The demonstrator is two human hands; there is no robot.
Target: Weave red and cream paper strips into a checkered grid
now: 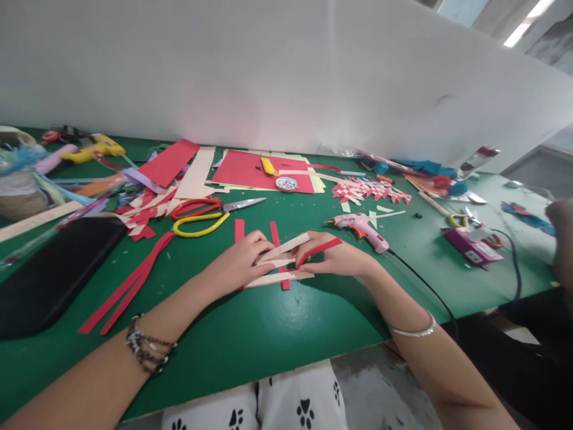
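Red and cream paper strips lie crossed over and under one another on the green table in front of me. Two upright red strips (274, 234) pass beneath the cream strips (271, 279). My left hand (239, 261) is closed on the left ends of the cream strips, its thumb and fingers pressed against them. In my right hand (340, 255), the fingers are curled around a bent red strip (326, 246) and touch the right end of a raised cream strip (290, 245). Parts of the crossing are hidden under my fingers.
Scissors (201, 216) lie beyond my left hand, near a black flat case (62, 272). A pink glue gun (362, 229) with a cord rests right. Red sheets (237, 170), woven pieces (371, 190) and a purple box (473, 246) lie around. Another person's hand (561, 230) is far right.
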